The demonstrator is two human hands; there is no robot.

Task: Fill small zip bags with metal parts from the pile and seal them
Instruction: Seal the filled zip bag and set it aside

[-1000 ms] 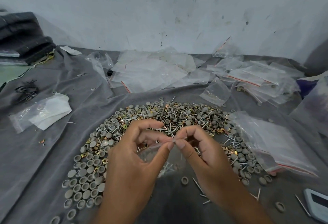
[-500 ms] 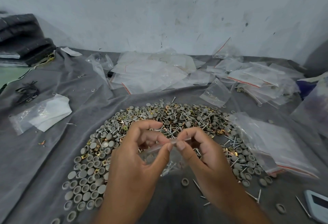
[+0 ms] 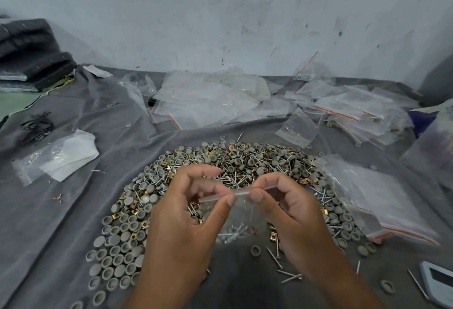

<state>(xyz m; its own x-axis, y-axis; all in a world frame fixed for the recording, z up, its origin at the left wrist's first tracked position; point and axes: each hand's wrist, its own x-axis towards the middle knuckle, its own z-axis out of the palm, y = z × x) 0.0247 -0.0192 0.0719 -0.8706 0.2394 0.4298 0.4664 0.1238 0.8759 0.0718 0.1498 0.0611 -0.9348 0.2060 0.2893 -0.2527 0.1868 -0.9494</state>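
Observation:
A small clear zip bag (image 3: 241, 220) hangs between my hands above the pile, with screws and a few caps gathered at its bottom. My left hand (image 3: 186, 223) pinches the bag's top strip between thumb and forefinger. My right hand (image 3: 289, 213) pinches the same strip just to the right. Under and around the hands spreads the pile of metal parts (image 3: 245, 164): grey round caps, brass clips and thin screws on a grey cloth (image 3: 73, 223).
Empty zip bags (image 3: 215, 102) lie heaped at the back, more at the back right (image 3: 355, 110). A stack of bags (image 3: 377, 201) lies right of the pile. A plastic packet (image 3: 58, 159) sits left. A white device (image 3: 438, 281) is at the lower right corner. Loose screws (image 3: 289, 277) lie near my right wrist.
Both hands keep pinching the bag's top strip. The pinching fingers have slid slightly along the strip, and the hands sit a little higher over the pile.

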